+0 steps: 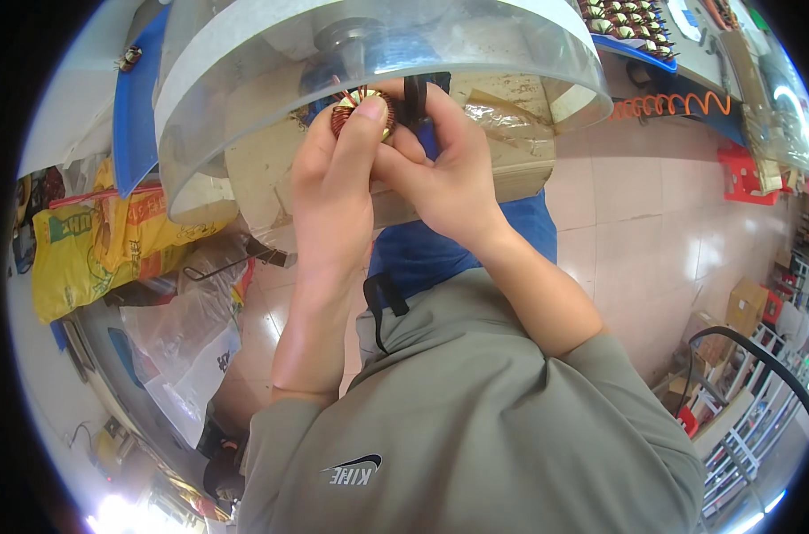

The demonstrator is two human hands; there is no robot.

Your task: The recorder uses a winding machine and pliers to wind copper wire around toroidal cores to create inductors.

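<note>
A toroidal coil (340, 118), wound with copper-coloured wire and showing pale yellow on its face, is pinched in my left hand (338, 165). The left thumb presses over its front, and wire ends stick up from its top. Close on the right, my right hand (449, 169) has its fingers curled in, with its thumb against the left fingers. A dark upright piece (414, 98) shows beside the right fingertips; whether they grip it or a wire is hidden. Both hands are under the rim of a curved clear plastic shield (244, 111).
Behind the shield is a metal machine part (355, 44). A blue tray (142, 107) at left bears one coil; another blue tray (640, 53) at far right holds rows of them. A cardboard box (511, 173) lies below the hands. An orange coiled hose (680, 105) hangs right; yellow bags (84, 258) are left.
</note>
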